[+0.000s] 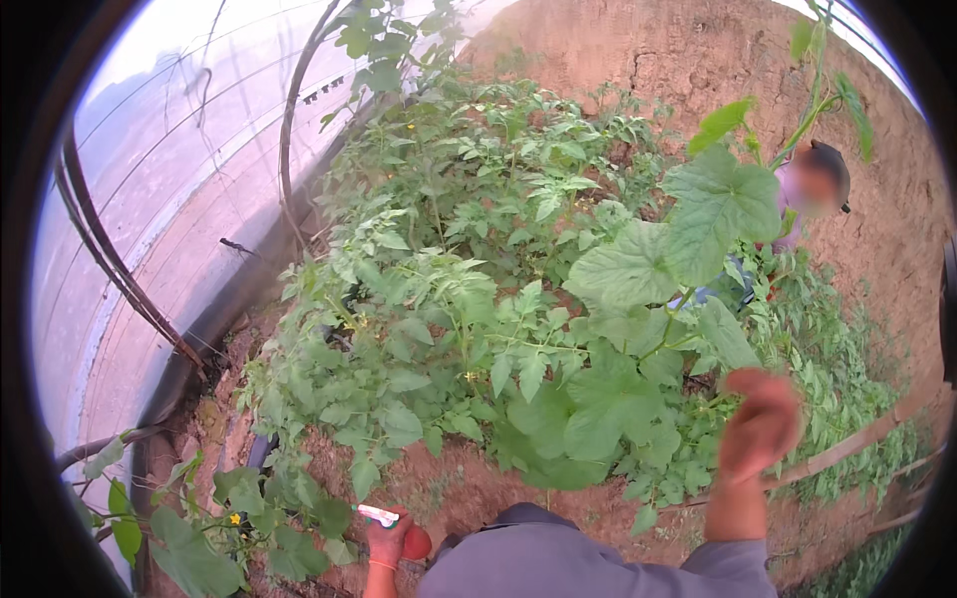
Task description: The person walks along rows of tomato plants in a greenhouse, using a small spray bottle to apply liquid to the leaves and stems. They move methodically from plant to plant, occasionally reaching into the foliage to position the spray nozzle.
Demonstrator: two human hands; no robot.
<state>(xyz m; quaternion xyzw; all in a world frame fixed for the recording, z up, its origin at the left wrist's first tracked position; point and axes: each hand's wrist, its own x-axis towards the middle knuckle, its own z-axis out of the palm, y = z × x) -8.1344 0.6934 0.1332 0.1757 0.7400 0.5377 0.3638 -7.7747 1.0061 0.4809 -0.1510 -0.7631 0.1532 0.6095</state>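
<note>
My left hand (386, 540) is low in the view, gripped around a small white container with green ends (377, 516). A red rounded object (416, 542) sits against the same hand; I cannot tell whether it is held or what it is. To the right, my right hand (759, 426) is raised over the foliage and blurred, so its fingers are unclear. Just beside it are broad leaves of a cucumber-like vine (725, 336), which climbs toward the top right. Tomato plants (419, 299) with small yellow flowers spread in front of me.
A sheet-plastic greenhouse wall (172, 209) with curved poles (123, 269) bounds the left. An earthen wall (673, 45) rises behind. Another person (792, 187) is among plants at right. A wooden pole (845, 448) crosses lower right. More vine leaves (194, 549) grow at lower left.
</note>
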